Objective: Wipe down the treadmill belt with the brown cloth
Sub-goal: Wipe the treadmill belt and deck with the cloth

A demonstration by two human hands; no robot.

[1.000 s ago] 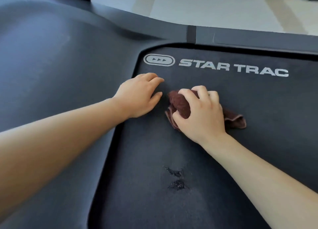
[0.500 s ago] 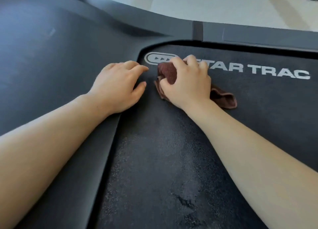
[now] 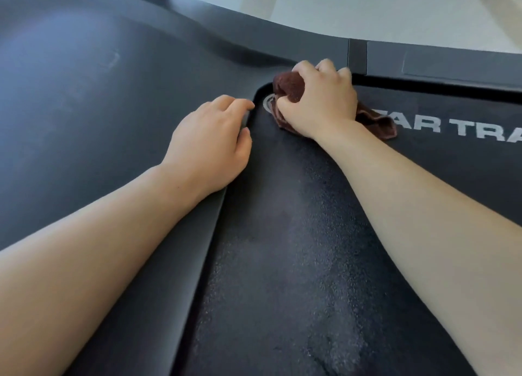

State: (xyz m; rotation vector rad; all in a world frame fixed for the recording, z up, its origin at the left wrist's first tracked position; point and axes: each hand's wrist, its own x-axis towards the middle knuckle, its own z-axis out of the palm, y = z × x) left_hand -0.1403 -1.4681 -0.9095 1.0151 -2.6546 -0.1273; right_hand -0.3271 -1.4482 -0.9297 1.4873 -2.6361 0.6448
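The black treadmill belt (image 3: 288, 262) fills the lower middle and right, with white lettering at its far end. My right hand (image 3: 319, 104) is shut on the bunched brown cloth (image 3: 291, 86) and presses it onto the belt's far left corner, over the logo. One end of the cloth trails out to the right of my wrist. My left hand (image 3: 210, 144) lies flat, fingers spread, on the grey side rail (image 3: 84, 107) just left of the belt's edge, holding nothing.
A grey end cover (image 3: 437, 62) runs along the far edge of the belt. Beyond it lies pale floor (image 3: 339, 11). A damp, lighter streak and a dark mark (image 3: 324, 356) show on the belt near me.
My right hand has pushed the cloth away from me and to the left, from mid-belt up into the far corner over the logo. My left hand has stayed on the rail.
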